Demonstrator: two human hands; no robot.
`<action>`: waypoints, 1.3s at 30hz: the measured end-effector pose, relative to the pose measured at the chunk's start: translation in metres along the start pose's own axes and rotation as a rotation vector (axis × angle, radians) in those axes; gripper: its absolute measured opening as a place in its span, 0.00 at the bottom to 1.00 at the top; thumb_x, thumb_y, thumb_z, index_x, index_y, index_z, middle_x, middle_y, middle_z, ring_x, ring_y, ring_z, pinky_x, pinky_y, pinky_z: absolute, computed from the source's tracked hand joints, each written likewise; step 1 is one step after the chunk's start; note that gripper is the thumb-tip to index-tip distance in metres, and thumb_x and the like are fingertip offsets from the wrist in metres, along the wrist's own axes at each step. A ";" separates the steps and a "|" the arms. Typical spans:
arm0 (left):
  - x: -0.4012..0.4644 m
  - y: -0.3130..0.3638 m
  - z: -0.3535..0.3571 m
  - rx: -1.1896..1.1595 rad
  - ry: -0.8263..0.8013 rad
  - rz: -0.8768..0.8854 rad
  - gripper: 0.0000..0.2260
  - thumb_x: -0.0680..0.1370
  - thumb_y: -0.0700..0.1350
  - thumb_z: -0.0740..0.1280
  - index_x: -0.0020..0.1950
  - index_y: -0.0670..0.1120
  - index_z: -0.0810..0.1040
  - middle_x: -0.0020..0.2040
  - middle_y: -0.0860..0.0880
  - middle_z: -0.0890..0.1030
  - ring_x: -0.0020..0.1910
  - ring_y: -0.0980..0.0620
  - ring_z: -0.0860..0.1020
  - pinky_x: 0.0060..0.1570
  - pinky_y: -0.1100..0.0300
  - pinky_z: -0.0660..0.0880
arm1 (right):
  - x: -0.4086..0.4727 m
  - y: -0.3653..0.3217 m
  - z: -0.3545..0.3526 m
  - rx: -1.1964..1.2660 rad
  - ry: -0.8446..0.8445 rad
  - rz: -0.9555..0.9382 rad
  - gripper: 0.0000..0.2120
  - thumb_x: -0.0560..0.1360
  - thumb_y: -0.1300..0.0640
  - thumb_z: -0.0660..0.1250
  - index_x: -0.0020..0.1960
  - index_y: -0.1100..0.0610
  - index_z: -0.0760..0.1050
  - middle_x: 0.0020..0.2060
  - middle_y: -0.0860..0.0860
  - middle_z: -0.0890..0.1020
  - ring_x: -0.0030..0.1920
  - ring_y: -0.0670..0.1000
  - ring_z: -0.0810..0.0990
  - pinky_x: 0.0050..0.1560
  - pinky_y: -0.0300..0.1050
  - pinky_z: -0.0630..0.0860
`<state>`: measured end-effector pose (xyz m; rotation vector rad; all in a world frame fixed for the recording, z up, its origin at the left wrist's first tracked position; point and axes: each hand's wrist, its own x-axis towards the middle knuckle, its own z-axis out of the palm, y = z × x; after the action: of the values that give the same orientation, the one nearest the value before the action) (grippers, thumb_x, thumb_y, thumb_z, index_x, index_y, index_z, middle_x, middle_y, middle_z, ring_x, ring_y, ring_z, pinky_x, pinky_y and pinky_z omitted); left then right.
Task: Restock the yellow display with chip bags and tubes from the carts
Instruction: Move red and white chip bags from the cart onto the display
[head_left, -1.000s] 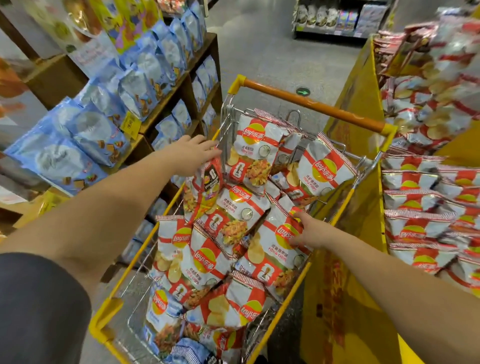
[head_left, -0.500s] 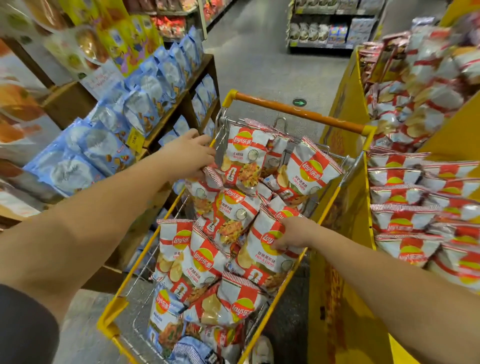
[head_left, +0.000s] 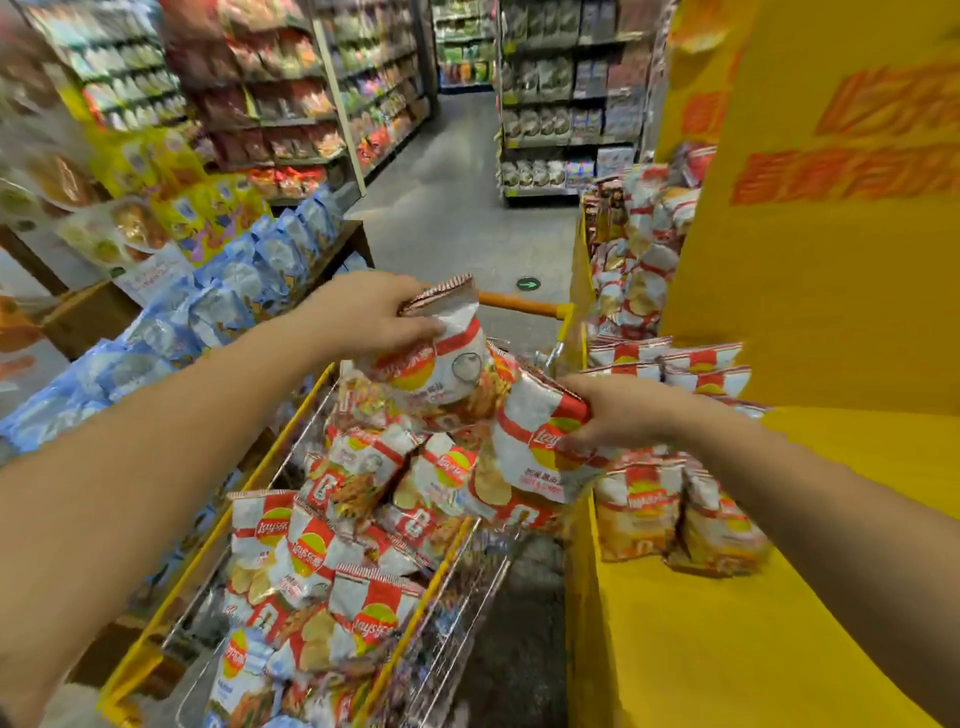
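Note:
A yellow wire cart (head_left: 270, 483) below me is heaped with red-and-white chip bags (head_left: 332, 566). My left hand (head_left: 374, 317) grips the top of one chip bag (head_left: 441, 364), lifted above the pile. My right hand (head_left: 618, 415) grips the upper corner of a second chip bag (head_left: 535, 452), raised at the cart's right side beside the yellow display (head_left: 727, 597). More chip bags (head_left: 675, 509) lie on the display's shelves. No tubes are visible.
A wooden shelf of blue snack bags (head_left: 234, 291) runs along the left of the cart. The cart's orange handle (head_left: 514, 304) is at the far end. A grey aisle floor (head_left: 467, 208) with stocked store shelves (head_left: 566, 104) lies beyond.
Both hands have lifted a chip bag each out of the cart; earlier they were reaching down onto the pile. The view has tilted up and turned toward the display.

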<state>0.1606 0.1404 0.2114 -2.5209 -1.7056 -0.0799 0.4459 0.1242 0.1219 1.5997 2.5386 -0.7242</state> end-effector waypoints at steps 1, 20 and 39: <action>0.003 0.016 -0.001 -0.022 0.025 0.008 0.27 0.75 0.68 0.57 0.54 0.45 0.76 0.34 0.54 0.70 0.46 0.43 0.78 0.38 0.55 0.68 | -0.015 0.011 -0.006 -0.029 -0.003 0.005 0.25 0.69 0.40 0.73 0.60 0.47 0.70 0.54 0.47 0.79 0.52 0.51 0.77 0.52 0.48 0.75; 0.045 0.334 0.192 -0.061 -0.206 0.224 0.23 0.76 0.67 0.61 0.59 0.51 0.71 0.49 0.49 0.82 0.47 0.47 0.81 0.36 0.55 0.76 | -0.181 0.238 0.096 -0.277 -0.234 0.331 0.20 0.71 0.41 0.70 0.57 0.48 0.73 0.52 0.50 0.80 0.51 0.54 0.78 0.43 0.45 0.75; 0.044 0.296 0.314 -0.007 -0.249 0.121 0.26 0.76 0.67 0.60 0.60 0.47 0.70 0.48 0.48 0.80 0.47 0.46 0.80 0.39 0.54 0.72 | -0.083 0.285 0.179 -0.397 -0.033 0.101 0.21 0.72 0.47 0.68 0.64 0.46 0.72 0.59 0.48 0.80 0.62 0.53 0.76 0.61 0.50 0.67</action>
<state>0.4483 0.1065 -0.1118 -2.7302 -1.6261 0.2481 0.6949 0.0813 -0.1146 1.5456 2.3636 -0.2134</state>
